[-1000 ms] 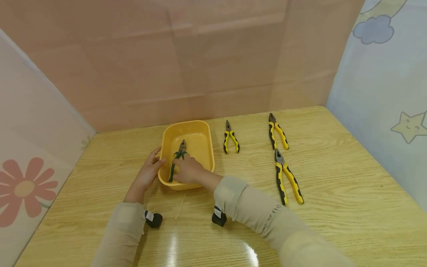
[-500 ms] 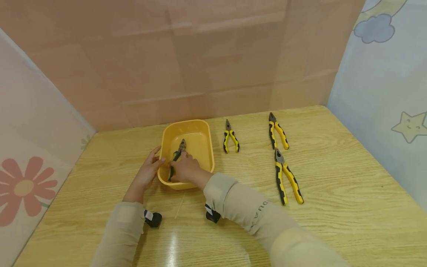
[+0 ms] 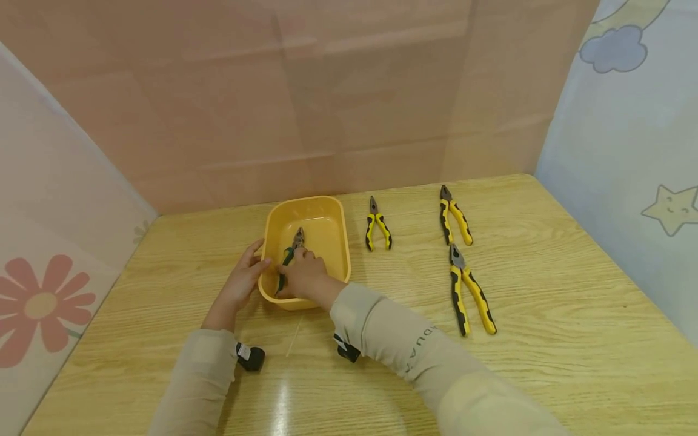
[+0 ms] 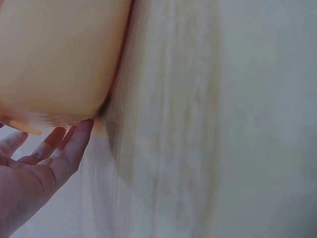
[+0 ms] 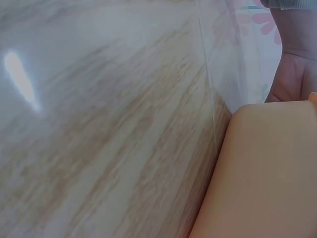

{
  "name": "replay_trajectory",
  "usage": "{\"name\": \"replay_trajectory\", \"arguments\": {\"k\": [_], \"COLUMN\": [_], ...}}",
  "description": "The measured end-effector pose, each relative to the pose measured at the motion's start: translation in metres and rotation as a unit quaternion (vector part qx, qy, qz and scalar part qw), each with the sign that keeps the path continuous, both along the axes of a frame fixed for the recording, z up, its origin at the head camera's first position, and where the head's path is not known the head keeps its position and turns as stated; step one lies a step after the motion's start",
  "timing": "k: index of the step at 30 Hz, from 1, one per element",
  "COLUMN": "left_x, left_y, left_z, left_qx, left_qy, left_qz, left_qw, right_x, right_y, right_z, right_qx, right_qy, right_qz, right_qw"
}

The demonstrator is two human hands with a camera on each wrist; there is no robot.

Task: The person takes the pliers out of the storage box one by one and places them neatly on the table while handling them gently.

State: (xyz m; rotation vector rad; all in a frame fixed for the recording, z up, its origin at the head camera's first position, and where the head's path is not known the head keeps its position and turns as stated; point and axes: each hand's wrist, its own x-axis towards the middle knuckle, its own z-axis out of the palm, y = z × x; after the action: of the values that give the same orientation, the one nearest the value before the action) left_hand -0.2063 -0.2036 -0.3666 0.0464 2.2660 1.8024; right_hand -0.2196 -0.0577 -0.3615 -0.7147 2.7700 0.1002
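Observation:
A pair of combination pliers (image 3: 298, 238) with dark green handles lies in the yellow plastic tub (image 3: 332, 227), jaws toward the far end. My right hand (image 3: 306, 277) reaches over the tub's near rim and grips the pliers by the handles; the palm hides part of them. At the tub's left side my left hand (image 3: 244, 281) holds the wall, thumb at the rim and fingers along the outside. In the left wrist view the fingertips of the left hand (image 4: 42, 171) touch the tub's outer wall (image 4: 59, 59). The right wrist view shows the tub's outside (image 5: 262, 168), not the right hand.
Right of the tub lie small yellow-and-black long-nose pliers (image 3: 378, 225). Farther right are two more yellow-and-black pliers, a smaller pair (image 3: 454, 215) behind a larger pair (image 3: 468, 289). A thin pale strip (image 3: 294, 336) lies before the tub. Fabric walls (image 3: 305, 109) border the wooden table (image 3: 545, 290).
My right hand has shifted slightly left over the green-handled pliers, its fingers closing round the handles. The left hand and the tub stay in place.

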Motion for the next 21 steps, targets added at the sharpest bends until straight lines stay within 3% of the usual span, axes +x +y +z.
{"name": "replay_trajectory", "arguments": {"k": [10, 21], "left_x": [0.0004, -0.0007], "left_y": [0.0012, 0.0019], "left_z": [0.0007, -0.0013], "left_qx": [0.003, 0.005], "left_qy": [0.001, -0.005], "left_qz": [-0.007, -0.003], "left_qw": [1.0000, 1.0000], "right_x": [0.0013, 0.0035], "right_y": [-0.0012, -0.0022], "right_z": [0.0017, 0.0010], "right_qx": [0.015, -0.003], "right_qy": [0.017, 0.009], "right_qz": [0.000, -0.017], "right_qw": [1.000, 1.000]}}
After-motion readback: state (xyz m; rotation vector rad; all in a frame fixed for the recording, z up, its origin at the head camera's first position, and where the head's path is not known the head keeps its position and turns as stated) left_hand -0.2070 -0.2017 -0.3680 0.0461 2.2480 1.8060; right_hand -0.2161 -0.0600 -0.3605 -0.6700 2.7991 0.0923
